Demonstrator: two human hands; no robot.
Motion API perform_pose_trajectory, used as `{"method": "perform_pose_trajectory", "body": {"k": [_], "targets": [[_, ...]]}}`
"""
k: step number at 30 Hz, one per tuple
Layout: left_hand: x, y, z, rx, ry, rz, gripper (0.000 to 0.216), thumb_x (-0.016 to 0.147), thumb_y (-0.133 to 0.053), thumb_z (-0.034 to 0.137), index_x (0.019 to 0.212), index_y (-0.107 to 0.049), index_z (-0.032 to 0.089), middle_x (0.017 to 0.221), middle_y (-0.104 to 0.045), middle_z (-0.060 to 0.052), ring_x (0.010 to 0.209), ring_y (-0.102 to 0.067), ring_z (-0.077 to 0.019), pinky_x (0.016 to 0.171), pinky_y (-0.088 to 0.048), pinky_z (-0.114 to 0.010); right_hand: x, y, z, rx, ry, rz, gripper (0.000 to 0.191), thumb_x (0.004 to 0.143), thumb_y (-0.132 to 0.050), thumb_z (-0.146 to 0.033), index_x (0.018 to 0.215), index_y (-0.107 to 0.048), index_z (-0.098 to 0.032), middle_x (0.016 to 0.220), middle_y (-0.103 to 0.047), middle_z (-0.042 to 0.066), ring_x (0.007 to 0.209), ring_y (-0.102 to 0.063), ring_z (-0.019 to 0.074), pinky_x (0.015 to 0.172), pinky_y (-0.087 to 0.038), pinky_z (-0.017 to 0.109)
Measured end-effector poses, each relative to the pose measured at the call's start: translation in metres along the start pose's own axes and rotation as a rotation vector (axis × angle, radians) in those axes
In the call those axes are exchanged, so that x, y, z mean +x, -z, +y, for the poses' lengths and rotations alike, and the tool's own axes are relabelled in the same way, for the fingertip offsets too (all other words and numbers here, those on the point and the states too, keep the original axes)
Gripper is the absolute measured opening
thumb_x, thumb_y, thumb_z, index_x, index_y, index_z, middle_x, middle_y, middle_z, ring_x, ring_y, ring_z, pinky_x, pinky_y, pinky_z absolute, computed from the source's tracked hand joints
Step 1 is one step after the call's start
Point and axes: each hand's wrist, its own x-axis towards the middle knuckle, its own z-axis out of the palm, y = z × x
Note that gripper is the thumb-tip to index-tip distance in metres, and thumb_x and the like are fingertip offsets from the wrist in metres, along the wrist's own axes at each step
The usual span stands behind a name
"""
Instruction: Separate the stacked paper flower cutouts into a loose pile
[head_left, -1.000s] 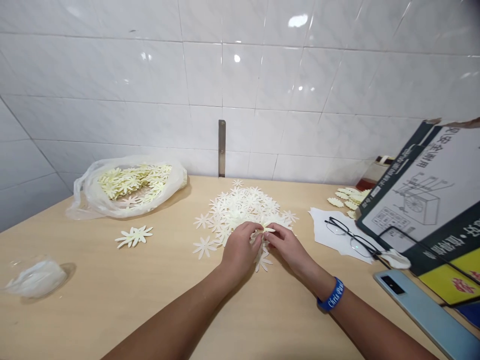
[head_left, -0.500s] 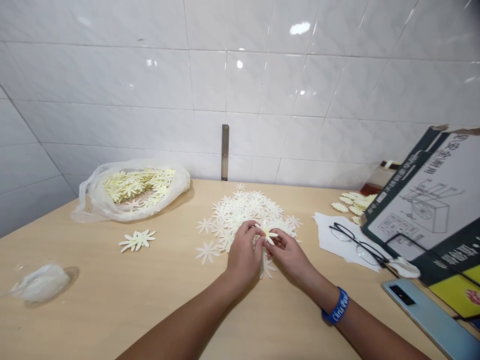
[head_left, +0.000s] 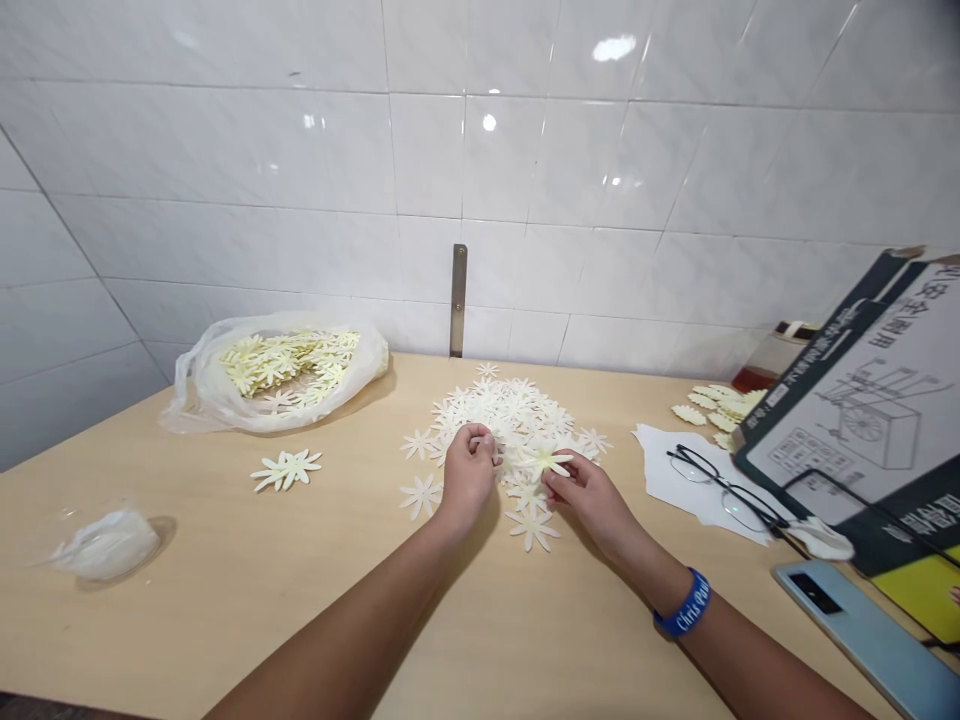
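My right hand [head_left: 589, 500] pinches a pale yellow-white flower cutout [head_left: 546, 461] by its edge, just above the front of a pile. My left hand [head_left: 469, 478] is to its left, thumb and fingers pressed together in a pinch; whatever may be between its fingertips is too small to make out. Beneath and behind both hands spreads the pile of white flower cutouts [head_left: 517, 405], thin and many-petalled. One loose white cutout [head_left: 532, 528] lies in front of the pile, another [head_left: 421, 495] to the left of my left hand.
Left stand an open plastic bag [head_left: 352, 400] of yellowish flowers, a small flower cluster [head_left: 286, 468] and a clear bag with white contents [head_left: 112, 543]. Right lie eyeglasses [head_left: 724, 487] on paper [head_left: 660, 465], scalloped pieces [head_left: 720, 400], a phone [head_left: 862, 630] and a leaning box [head_left: 862, 400].
My hands have parted: the left has moved away to the left, off the flower, while the right keeps hold of it. The view has shifted slightly.
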Motion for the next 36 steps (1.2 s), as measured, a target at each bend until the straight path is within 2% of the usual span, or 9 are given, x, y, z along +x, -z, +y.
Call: {"method": "perform_pose_trajectory", "body": {"k": [3,6,9,13,20,25,29,32,36], "targets": [[0.005,0.004,0.002,-0.023,0.011,0.042,0.008,0.085,-0.05,0.024,0.092,-0.051,0.021,0.065,-0.055,0.003,0.061,-0.057,-0.0129,0.066,-0.048,-0.027,-0.001,0.001,-0.002,0.076,-0.014,0.0,0.032,0.072,-0.073,-0.047,0.079,-0.058,-0.019,0.075,-0.061,0.002,0.066,-0.057,0.0153,0.066,-0.049,0.032],[0.007,0.006,0.001,0.0,-0.016,0.021,0.026,0.084,-0.05,0.02,0.109,-0.049,0.021,0.074,-0.06,0.0,0.071,-0.064,-0.0154,0.073,-0.051,-0.031,-0.001,0.002,-0.001,0.154,-0.03,-0.017,0.034,0.071,-0.075,-0.047,0.08,-0.058,-0.019,0.079,-0.065,0.004,0.067,-0.058,0.0154,0.066,-0.049,0.031],[0.007,0.008,-0.002,0.121,-0.069,-0.029,0.035,0.082,-0.049,0.014,0.117,-0.05,0.021,0.105,-0.065,-0.009,0.097,-0.065,-0.0207,0.087,-0.05,-0.038,0.0,0.003,0.001,0.192,-0.061,-0.028,0.033,0.07,-0.077,-0.045,0.077,-0.059,-0.018,0.078,-0.065,0.003,0.065,-0.057,0.013,0.063,-0.048,0.029],[0.002,0.012,-0.001,0.43,-0.363,-0.03,0.025,0.085,-0.051,0.018,0.106,-0.064,0.024,0.144,-0.045,-0.009,0.136,-0.037,-0.0275,0.11,-0.032,-0.046,0.001,0.003,0.0,0.191,-0.077,-0.026,0.032,0.071,-0.076,-0.044,0.072,-0.06,-0.017,0.072,-0.061,0.001,0.062,-0.055,0.0117,0.06,-0.046,0.027],[-0.013,0.002,0.003,0.413,-0.6,-0.298,0.022,0.091,-0.049,0.026,0.096,-0.07,0.023,0.112,-0.064,-0.007,0.109,-0.058,-0.0203,0.097,-0.045,-0.035,-0.003,-0.001,-0.004,0.186,-0.053,-0.096,0.033,0.074,-0.073,-0.047,0.069,-0.059,-0.017,0.063,-0.059,0.0,0.054,-0.052,0.0118,0.053,-0.044,0.027],[-0.013,-0.002,-0.001,0.486,-0.444,-0.38,0.017,0.083,-0.059,0.026,0.091,-0.074,0.025,0.102,-0.068,-0.006,0.103,-0.06,-0.023,0.091,-0.046,-0.036,0.0,0.001,0.003,0.142,-0.062,-0.094,0.032,0.075,-0.072,-0.047,0.071,-0.06,-0.017,0.058,-0.057,-0.002,0.05,-0.05,0.0109,0.047,-0.039,0.025],[-0.008,-0.001,-0.006,0.317,-0.246,-0.432,0.013,0.079,-0.062,0.029,0.08,-0.073,0.023,0.09,-0.071,-0.005,0.088,-0.064,-0.0206,0.081,-0.048,-0.032,0.001,0.003,0.006,0.127,-0.059,-0.127,0.033,0.077,-0.07,-0.046,0.068,-0.058,-0.017,0.057,-0.057,-0.002,0.047,-0.05,0.0106,0.046,-0.039,0.025],[-0.005,-0.001,-0.007,0.211,-0.125,-0.426,0.014,0.077,-0.062,0.03,0.076,-0.071,0.02,0.081,-0.07,-0.004,0.078,-0.063,-0.0187,0.072,-0.047,-0.029,0.0,0.004,0.005,0.134,-0.056,-0.144,0.034,0.077,-0.07,-0.047,0.066,-0.057,-0.017,0.056,-0.058,-0.002,0.047,-0.05,0.0108,0.046,-0.04,0.025],[-0.004,0.0,-0.003,0.198,-0.095,-0.383,0.016,0.075,-0.062,0.032,0.073,-0.069,0.018,0.075,-0.067,-0.002,0.076,-0.06,-0.0175,0.072,-0.046,-0.028,0.0,0.004,0.002,0.12,-0.061,-0.145,0.035,0.075,-0.072,-0.047,0.066,-0.057,-0.017,0.058,-0.059,-0.001,0.049,-0.052,0.0114,0.049,-0.042,0.026]]}}
